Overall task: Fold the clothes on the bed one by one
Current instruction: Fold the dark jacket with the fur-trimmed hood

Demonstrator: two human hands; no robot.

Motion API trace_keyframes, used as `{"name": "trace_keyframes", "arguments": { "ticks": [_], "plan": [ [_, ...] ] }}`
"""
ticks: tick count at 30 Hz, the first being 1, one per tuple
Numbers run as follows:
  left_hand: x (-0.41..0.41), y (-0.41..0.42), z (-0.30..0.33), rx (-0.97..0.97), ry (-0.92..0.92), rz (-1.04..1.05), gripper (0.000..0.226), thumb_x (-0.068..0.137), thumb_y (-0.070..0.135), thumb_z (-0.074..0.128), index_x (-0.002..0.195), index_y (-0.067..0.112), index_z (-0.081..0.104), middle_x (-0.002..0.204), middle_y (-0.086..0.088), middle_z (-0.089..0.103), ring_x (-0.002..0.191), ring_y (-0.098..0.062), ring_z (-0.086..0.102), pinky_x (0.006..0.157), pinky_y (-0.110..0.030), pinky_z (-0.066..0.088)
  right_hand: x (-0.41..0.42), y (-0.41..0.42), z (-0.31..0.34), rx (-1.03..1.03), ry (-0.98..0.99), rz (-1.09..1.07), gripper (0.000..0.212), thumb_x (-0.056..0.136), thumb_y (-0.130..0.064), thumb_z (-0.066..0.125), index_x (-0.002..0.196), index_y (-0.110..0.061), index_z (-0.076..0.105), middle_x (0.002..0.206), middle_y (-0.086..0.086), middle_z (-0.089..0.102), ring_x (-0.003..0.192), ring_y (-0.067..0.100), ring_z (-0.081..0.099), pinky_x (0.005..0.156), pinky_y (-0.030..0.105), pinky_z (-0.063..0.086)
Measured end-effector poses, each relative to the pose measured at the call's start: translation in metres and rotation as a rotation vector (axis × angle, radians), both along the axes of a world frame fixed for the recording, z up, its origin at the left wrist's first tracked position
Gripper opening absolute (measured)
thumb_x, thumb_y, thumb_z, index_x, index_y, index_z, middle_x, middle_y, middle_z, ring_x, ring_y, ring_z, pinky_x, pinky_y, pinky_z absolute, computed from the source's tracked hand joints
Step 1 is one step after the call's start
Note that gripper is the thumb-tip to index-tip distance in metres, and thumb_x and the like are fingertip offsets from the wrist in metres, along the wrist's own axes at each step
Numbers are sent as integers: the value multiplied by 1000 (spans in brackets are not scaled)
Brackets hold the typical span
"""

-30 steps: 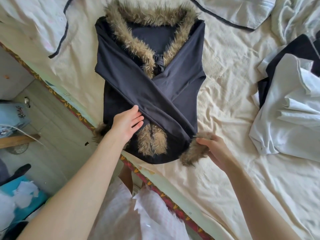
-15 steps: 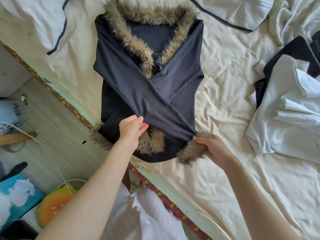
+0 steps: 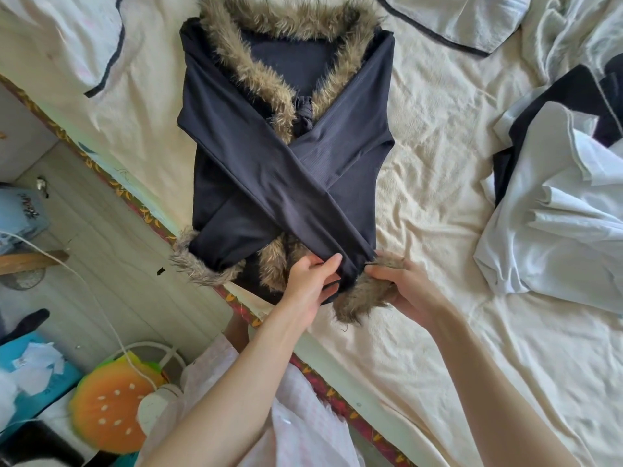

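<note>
1. Dark cardigan [image 3: 286, 170] with a fur collar lies flat on the bed [image 3: 438, 163], directly ahead of both hands, its sleeves crossed over the front in an X.
2. Left hand [image 3: 312, 284] is at the near end of the upper sleeve; thumb and fingers are curled and pinch the dark cloth just above the cuff.
3. Right hand [image 3: 401, 288] is just beside the left, fingers curled round the fur cuff [image 3: 357, 298] of that same sleeve, gripping it from the right side.
4. Second fur cuff [image 3: 199, 267] lies to the left of the left hand, at the bed's edge, with neither hand on it.
5. A strip of fur trim [image 3: 279, 261] shows between the crossed sleeves, just ahead of the left hand.
6. White and dark clothes [image 3: 556, 197] sit in a loose heap on the bed, well to the right of the right hand.
7. A pale garment with dark edging [image 3: 67, 38] lies far ahead and to the left of the hands; another [image 3: 455, 18] lies far ahead and to the right.
8. An orange fruit-patterned cushion [image 3: 111, 409] sits on the floor [image 3: 101, 230], below and left of the left forearm, and a white cord [image 3: 101, 318] runs across the floor to it.
</note>
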State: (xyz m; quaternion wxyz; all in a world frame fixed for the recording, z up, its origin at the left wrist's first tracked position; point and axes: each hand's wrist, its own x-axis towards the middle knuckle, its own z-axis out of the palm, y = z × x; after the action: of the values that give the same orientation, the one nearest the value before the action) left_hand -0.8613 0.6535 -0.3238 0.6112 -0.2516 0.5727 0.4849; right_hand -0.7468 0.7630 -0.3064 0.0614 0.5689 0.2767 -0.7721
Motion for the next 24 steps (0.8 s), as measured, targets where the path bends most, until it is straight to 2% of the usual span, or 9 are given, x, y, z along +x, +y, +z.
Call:
{"name": "trace_keyframes", "arguments": {
  "ticks": [4, 8, 12, 15, 17, 19, 21, 24],
  "plan": [
    [0, -8, 1, 21, 29, 40, 7, 90, 14, 61, 96, 11, 59, 95, -3, 67, 92, -19, 63, 83, -31, 52, -1, 1, 0, 136, -43, 102, 15, 84, 2, 63, 95, -7, 67, 88, 7, 71, 80, 18, 68, 78, 31, 56],
    [2, -19, 0, 26, 80, 49, 9, 92, 11, 59, 99, 5, 60, 93, -5, 67, 87, -17, 64, 75, -28, 54, -3, 0, -2, 279, -114, 182, 12, 84, 0, 67, 87, -12, 66, 79, 3, 69, 70, 12, 66, 75, 28, 55],
    [7, -25, -4, -57, 220, -7, 5, 93, 6, 57, 94, 3, 61, 97, -15, 64, 86, -20, 65, 75, -30, 55, -2, -2, -4, 384, -154, 240, 10, 84, -5, 68, 93, -9, 67, 80, 3, 66, 68, 10, 64, 67, 21, 53],
    [8, -24, -7, -68, 281, -39, 12, 94, 2, 51, 93, 8, 61, 102, -14, 66, 91, -21, 65, 76, -29, 55, -2, -4, -5, 450, -175, 264, 9, 84, -6, 68, 93, -9, 67, 80, 4, 64, 69, 10, 62, 63, 16, 51],
    [8, -23, -9, -62, 286, -43, 15, 95, 2, 49, 95, 11, 60, 103, -13, 67, 94, -21, 65, 77, -29, 55, -2, -4, -5, 468, -174, 272, 8, 84, -6, 68, 92, -9, 67, 80, 4, 64, 67, 8, 61, 62, 15, 51],
    [9, -23, -11, -59, 255, -42, 8, 94, 6, 54, 99, 7, 59, 105, -14, 67, 94, -22, 65, 81, -32, 55, -1, -4, -5, 481, -164, 289, 7, 85, -6, 68, 90, -10, 67, 79, 3, 64, 65, 5, 61, 62, 16, 50],
    [11, -24, -12, -59, 211, -40, 14, 91, 10, 60, 103, 4, 57, 106, -16, 67, 96, -25, 66, 84, -35, 56, 0, -4, -4, 496, -141, 284, 9, 85, -5, 67, 85, -15, 67, 77, 0, 65, 66, 6, 62, 63, 19, 51],
    [12, -25, -11, -37, 202, -60, 15, 88, 4, 62, 102, 5, 57, 103, -17, 67, 97, -26, 66, 82, -34, 56, 2, -3, -4, 539, -132, 254, 16, 85, -3, 66, 82, -19, 68, 75, -4, 67, 67, 5, 64, 64, 17, 52]
  ]
}}
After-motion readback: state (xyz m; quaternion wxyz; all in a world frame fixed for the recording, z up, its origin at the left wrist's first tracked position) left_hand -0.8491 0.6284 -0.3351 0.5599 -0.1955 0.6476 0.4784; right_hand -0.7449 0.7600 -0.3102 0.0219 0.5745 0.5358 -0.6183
